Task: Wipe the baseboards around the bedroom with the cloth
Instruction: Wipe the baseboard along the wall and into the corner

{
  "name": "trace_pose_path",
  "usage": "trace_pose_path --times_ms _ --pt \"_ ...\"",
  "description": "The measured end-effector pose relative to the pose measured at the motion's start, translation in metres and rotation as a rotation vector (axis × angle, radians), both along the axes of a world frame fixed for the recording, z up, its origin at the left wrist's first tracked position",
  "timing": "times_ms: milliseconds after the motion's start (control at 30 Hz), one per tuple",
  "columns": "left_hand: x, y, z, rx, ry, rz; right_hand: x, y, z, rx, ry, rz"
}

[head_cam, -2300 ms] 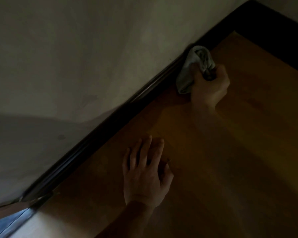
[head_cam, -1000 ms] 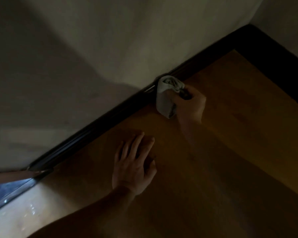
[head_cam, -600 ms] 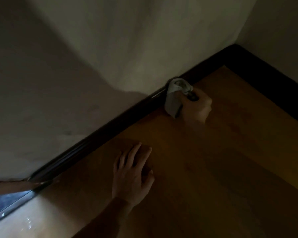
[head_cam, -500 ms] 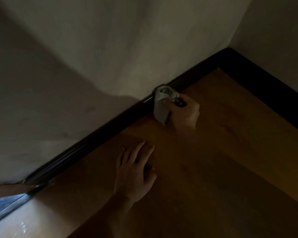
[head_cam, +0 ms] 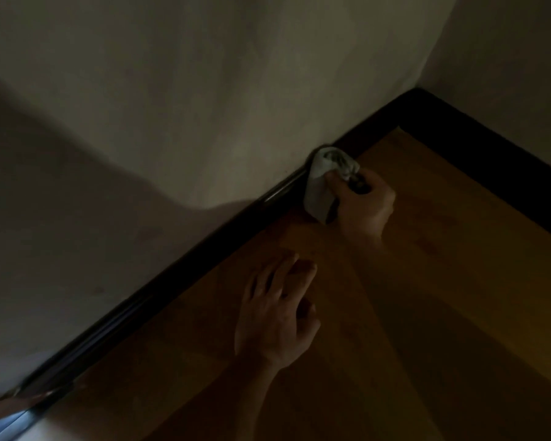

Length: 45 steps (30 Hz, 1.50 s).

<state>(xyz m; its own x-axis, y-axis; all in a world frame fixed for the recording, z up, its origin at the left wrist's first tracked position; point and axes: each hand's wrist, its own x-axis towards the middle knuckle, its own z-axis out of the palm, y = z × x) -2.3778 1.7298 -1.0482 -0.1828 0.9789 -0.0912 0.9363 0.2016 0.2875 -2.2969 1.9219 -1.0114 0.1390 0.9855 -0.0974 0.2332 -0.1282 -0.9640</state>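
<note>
A dark baseboard [head_cam: 185, 275] runs diagonally along the foot of the pale wall, from lower left up to the room corner at upper right. My right hand [head_cam: 363, 208] is closed around a bunched pale grey cloth [head_cam: 320, 183] and presses it against the baseboard, a short way before the corner. My left hand [head_cam: 277, 316] lies flat on the wooden floor with its fingers spread and nothing in it, just off the baseboard. The scene is dim.
A second stretch of dark baseboard [head_cam: 497, 173] leaves the corner toward the right edge. The brown wooden floor [head_cam: 427, 313] fills the lower right. At the bottom left corner a bright bluish strip [head_cam: 4, 428] shows past the baseboard's end.
My right hand has slid the cloth back and forth along the baseboard and now sits a little nearer the corner than half a second ago. My left hand stays planted on the floor.
</note>
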Motion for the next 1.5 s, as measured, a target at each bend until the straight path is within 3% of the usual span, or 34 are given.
trace_pose_path --times_ms 133,333,567,967,1167,1367,1500 --pt "0.001 0.001 0.002 0.002 0.017 -0.014 -0.001 -0.004 -0.008 -0.001 0.026 0.04" --pt "0.0 0.002 0.003 0.007 0.002 0.001 0.008 0.026 -0.001 0.0 0.015 -0.133" --pt "0.001 0.001 0.001 0.023 0.054 -0.004 0.006 0.011 -0.003 0.04 0.023 0.032" --pt "0.002 0.001 -0.001 -0.014 0.011 -0.005 0.028 0.077 0.001 0.003 -0.128 -0.29" --pt "0.001 0.001 0.0 -0.012 0.006 -0.01 0.022 0.049 -0.01 0.062 -0.175 -0.177" --pt "0.001 0.002 -0.001 -0.019 0.025 -0.007 0.01 0.038 -0.005 -0.056 -0.023 -0.197" --pt "0.001 0.003 0.0 -0.003 0.042 -0.003 0.01 0.022 -0.013 -0.071 -0.022 -0.115"
